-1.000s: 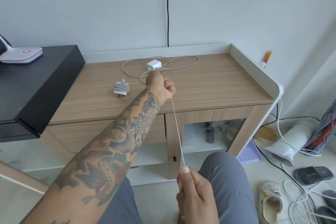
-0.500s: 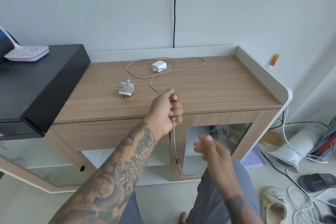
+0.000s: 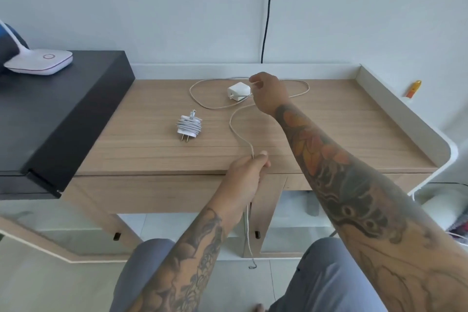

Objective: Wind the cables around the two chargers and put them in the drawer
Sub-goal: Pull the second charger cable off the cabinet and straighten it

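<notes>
A white charger [image 3: 237, 90] lies at the back of the wooden table [image 3: 342, 134], its loose cable [image 3: 202, 103] looping around it. My right hand [image 3: 269, 92] reaches over to it, and its fingertips pinch the cable right beside the charger. At the table's front edge, my left hand [image 3: 249, 167] grips the same cable, whose end hangs down toward the floor. A second charger [image 3: 188, 125], with its cable wound tightly around it, rests on the table to the left, prongs toward me. The drawer front [image 3: 152, 192] under the tabletop is closed.
A black cabinet [image 3: 63, 114] adjoins the table on the left, carrying a white device [image 3: 40, 61]. A raised white rim [image 3: 405, 111] borders the table's back and right. A black wire [image 3: 268, 7] runs down the wall. Glass doors stand below the drawer.
My right hand has risen from beside my knee and reached across to the charger at the back. My left hand has kept its grip on the cable at the front edge.
</notes>
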